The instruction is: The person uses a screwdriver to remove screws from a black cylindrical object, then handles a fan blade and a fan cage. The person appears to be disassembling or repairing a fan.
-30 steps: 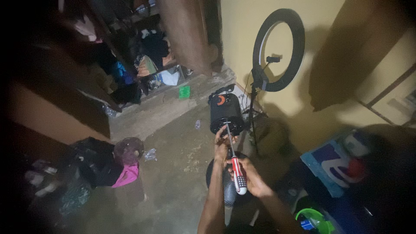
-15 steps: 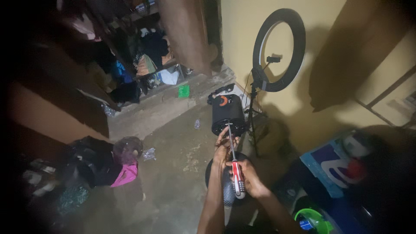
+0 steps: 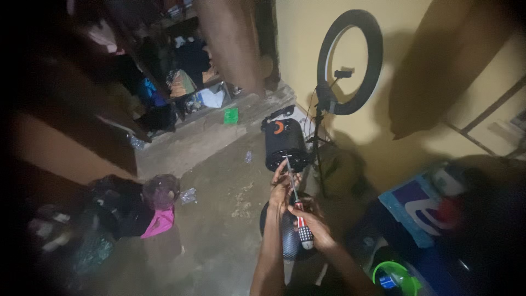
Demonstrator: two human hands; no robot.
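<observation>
Gripping a screwdriver (image 3: 298,211) — tip at the black speaker (image 3: 285,143) above both hands.

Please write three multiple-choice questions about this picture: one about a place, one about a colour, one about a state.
1. Where does the black ring light on its stand stand?
A. before the yellow wall
B. on the step
C. on a shelf

2. What colour is the small flat square on the step?
A. red
B. green
C. white

3. How is the red-handled screwdriver held?
A. lying on the floor
B. in the right hand, tip at the black cylindrical device
C. in a pocket

Answers: 1 A, the wall is right behind it. 2 B, clearly green. 3 B, the left hand steadies the shaft.
</observation>
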